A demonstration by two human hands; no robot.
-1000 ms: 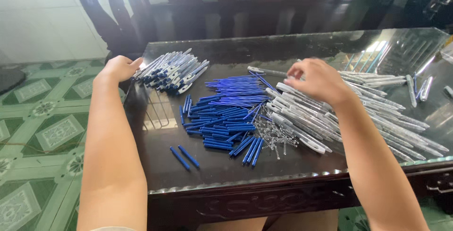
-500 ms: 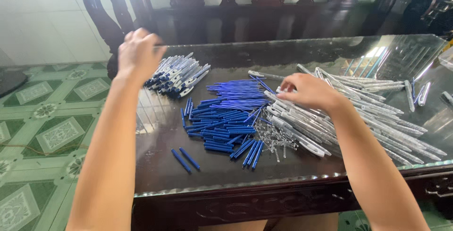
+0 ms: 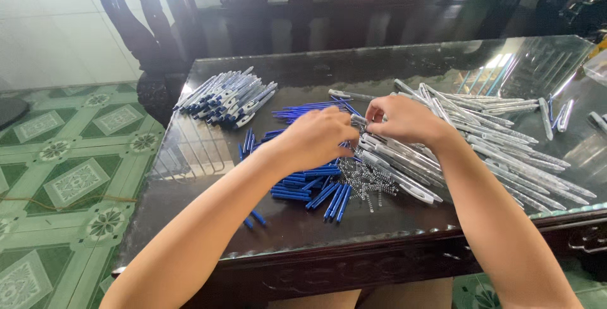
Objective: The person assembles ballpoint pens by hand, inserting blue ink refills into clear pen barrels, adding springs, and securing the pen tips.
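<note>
My left hand [image 3: 314, 137] and my right hand [image 3: 404, 119] meet over the middle of the glass-topped table [image 3: 404, 62]. Their fingertips pinch one clear pen barrel [image 3: 359, 121] between them. What else the fingers enclose is hidden. Under my left hand lies a spread of blue pen refills [image 3: 316, 186]. A small heap of metal springs [image 3: 367, 179] sits just in front of the hands. Beneath and to the right of my right hand is a wide pile of clear pen barrels [image 3: 499, 138].
A stack of finished blue-and-clear pens [image 3: 227, 97] lies at the table's back left. Dark carved wooden chairs [image 3: 152, 37] stand behind the table. Green patterned floor tiles [image 3: 63, 176] lie to the left. A few loose barrels [image 3: 559, 113] rest at the right.
My left hand left the stack of finished pens at the back left and came to the middle to meet my right hand, which shifted slightly left. Both now pinch one barrel.
</note>
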